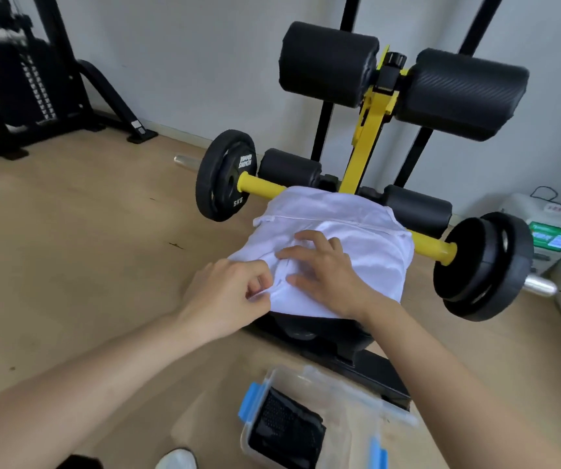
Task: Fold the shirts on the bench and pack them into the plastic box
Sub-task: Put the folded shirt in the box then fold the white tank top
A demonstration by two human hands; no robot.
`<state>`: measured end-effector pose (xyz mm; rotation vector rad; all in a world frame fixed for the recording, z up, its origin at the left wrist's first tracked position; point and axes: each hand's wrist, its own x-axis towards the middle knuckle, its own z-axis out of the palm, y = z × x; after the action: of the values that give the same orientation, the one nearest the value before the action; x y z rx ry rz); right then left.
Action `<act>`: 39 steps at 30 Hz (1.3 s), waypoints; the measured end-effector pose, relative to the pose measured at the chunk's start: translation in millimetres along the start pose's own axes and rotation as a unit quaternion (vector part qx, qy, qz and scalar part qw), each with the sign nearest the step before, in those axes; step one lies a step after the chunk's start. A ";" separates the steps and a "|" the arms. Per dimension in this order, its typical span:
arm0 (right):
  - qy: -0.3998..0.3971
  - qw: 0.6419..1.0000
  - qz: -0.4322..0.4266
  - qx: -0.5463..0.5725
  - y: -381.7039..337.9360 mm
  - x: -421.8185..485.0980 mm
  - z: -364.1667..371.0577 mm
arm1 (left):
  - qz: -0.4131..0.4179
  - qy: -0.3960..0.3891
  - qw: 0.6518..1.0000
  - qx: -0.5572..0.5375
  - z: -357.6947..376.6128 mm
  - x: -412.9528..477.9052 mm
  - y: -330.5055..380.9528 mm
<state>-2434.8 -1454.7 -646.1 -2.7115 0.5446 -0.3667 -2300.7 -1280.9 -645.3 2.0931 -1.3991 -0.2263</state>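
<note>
Folding underway: my left hand (230, 292) pinches the white shirt (333, 245) edge on the bench (309, 328); my right hand (326, 272) presses flat, spread. Plastic box (306, 421) already holds one dark garment (286, 431).

A home gym is shown: a black-and-yellow weight bench (370, 137) with padded rollers, a bar loaded with weight plates (225, 176), and a cable machine's weight stack (37, 93) are set on wood flooring.

A white shirt (357, 228) lies rumpled on the black bench (316, 330), near a clear blue-clipped plastic box (309, 418) holding dark fabric.
</note>
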 end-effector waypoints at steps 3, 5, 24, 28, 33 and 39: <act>0.024 0.998 -0.010 0.049 1.5 2.6 -0.5 | 0.032 0.005 0.998 -0.062 -6.1 -2.6 -6.7; 0.040 0.995 -0.016 0.093 4.7 5.2 -3.1 | 0.037 0.007 0.996 -0.082 -10.6 -3.6 -12.2; 0.020 0.996 0.068 0.062 11.9 86.9 -47.8 | -0.123 0.195 0.973 0.014 -42.7 80.4 -79.5; 0.041 0.992 0.069 0.093 8.1 44.3 -47.4 | -0.113 0.143 0.983 0.005 -36.1 63.3 -91.6; 0.044 0.997 -0.005 0.069 -13.0 -19.9 -31.5 | -0.142 0.038 0.989 -0.035 -40.7 36.7 -87.0; 0.032 0.998 -0.010 -0.057 -12.6 -53.4 -2.8 | -0.202 -0.090 0.965 -0.141 -23.7 2.1 -77.0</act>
<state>-2479.2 -1422.5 -648.3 -2.8250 0.5724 -0.4427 -2228.9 -1253.5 -669.5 2.1310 -0.9502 -0.7527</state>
